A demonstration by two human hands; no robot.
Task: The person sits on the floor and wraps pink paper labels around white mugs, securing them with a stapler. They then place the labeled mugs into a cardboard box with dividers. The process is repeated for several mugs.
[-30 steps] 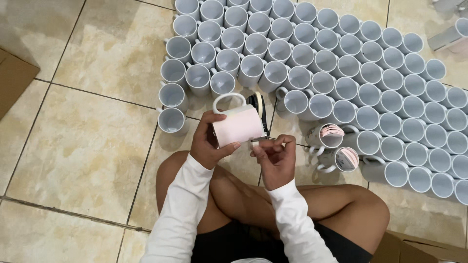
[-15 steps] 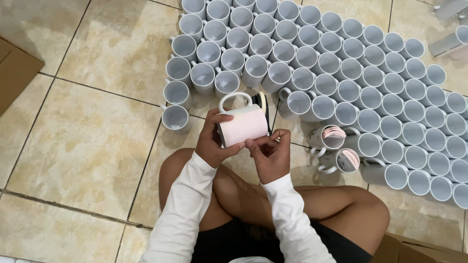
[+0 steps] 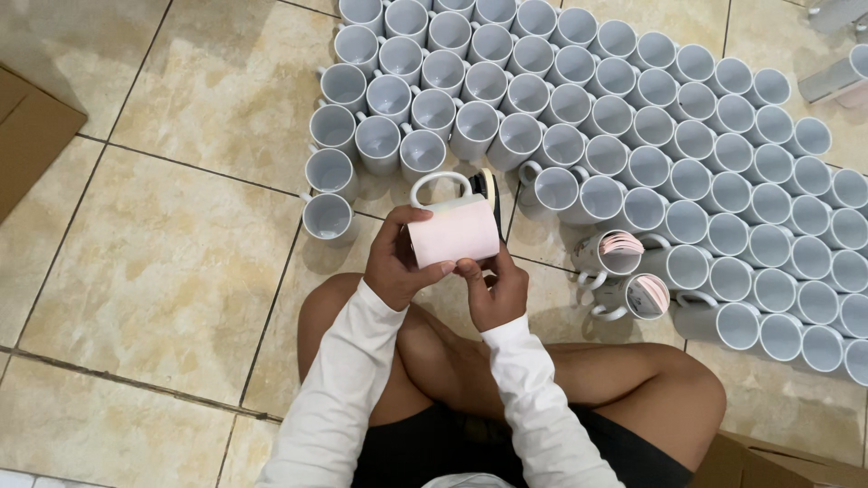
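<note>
I hold a white mug [image 3: 452,226] wrapped in a pale pink sheet, lying sideways with its handle pointing away from me. My left hand [image 3: 398,267] grips the mug's left end from below. My right hand [image 3: 493,287] presses its fingers on the lower edge of the pink sheet. A tape roll [image 3: 488,185] lies on the floor just behind the mug, partly hidden by it.
Several white mugs [image 3: 633,117] stand in rows on the beige tiled floor [image 3: 181,235] ahead and to the right. Two mugs [image 3: 624,271] stuffed with pink sheets lie at my right. A cardboard flap [image 3: 27,136] is at far left. My crossed legs are below.
The mug has been turned slightly and lowered toward me; my right hand shifted from the mug's right end to its lower edge, smoothing the pink sheet.
</note>
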